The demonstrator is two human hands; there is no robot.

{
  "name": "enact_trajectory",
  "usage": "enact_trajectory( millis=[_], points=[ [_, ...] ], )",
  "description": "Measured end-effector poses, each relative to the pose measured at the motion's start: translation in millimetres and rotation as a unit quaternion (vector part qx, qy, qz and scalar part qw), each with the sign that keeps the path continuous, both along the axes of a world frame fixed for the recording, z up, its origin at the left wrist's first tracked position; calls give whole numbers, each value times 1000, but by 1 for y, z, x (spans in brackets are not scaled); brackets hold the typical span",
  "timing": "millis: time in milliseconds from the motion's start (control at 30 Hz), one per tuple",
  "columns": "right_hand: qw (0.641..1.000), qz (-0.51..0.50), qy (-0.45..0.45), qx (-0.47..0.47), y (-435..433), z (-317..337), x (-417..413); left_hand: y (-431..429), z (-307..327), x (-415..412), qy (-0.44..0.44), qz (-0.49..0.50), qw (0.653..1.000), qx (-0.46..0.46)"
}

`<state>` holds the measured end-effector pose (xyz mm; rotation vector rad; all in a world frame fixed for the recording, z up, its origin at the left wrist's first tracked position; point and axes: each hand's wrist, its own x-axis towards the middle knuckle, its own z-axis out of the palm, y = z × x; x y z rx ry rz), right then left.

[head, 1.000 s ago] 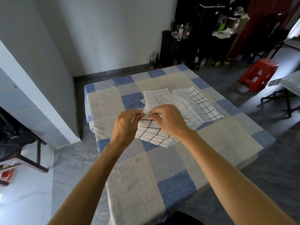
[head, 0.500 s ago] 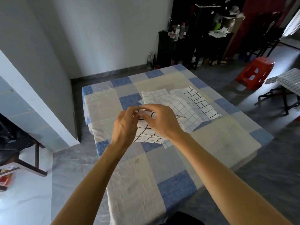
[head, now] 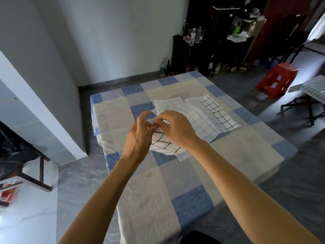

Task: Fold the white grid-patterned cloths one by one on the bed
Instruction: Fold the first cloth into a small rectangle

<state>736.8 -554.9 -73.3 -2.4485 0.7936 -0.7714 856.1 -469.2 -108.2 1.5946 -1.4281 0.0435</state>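
A small white cloth with bold black grid lines (head: pixel 162 144) is bunched above the bed (head: pixel 246 148), held between both hands. My left hand (head: pixel 139 138) pinches its upper edge with thumb and a finger, the other fingers raised. My right hand (head: pixel 175 131) curls over the same edge and grips it. Behind them lie more white grid cloths flat on the bed: one with fine lines (head: pixel 197 118) and one with bold lines (head: pixel 218 111), overlapping.
The bed has a blue, grey and beige checked sheet. A grey wall and pillar (head: pixel 44 103) stand to the left. A red stool (head: pixel 279 80), a grid-covered folding table (head: pixel 314 90) and dark shelves with bottles (head: pixel 195 44) are at the right and back.
The hands have drawn closer together on the cloth's top edge, and my left hand's outer fingers have lifted off. The bunched cloth hangs lower in front of the wrists.
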Motion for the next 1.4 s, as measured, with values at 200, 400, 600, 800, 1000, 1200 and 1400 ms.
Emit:
enact_trajectory(
  millis=[200,400,600,800,1000,1200,1400],
  points=[
    [992,-62,-74,-85,5,-7,3,-8,-12,-5,-29,24,999,4],
    [981,-96,-109,-131,1,-8,-1,-10,-33,5,-30,26,999,-2],
    [970,-142,-139,-139,0,-11,-5,-2,-50,18,-74,26,997,17],
    [965,-169,-137,-146,-10,-7,-13,17,-76,33,-116,40,989,77],
    [961,-179,-147,-150,-16,-3,-17,28,-90,47,-154,72,973,158],
    [960,-193,-154,-135,-14,-7,-15,27,-97,51,-189,83,950,233],
    [939,-248,-187,-147,-27,12,-22,46,-119,64,-156,99,927,326]
  ],
)
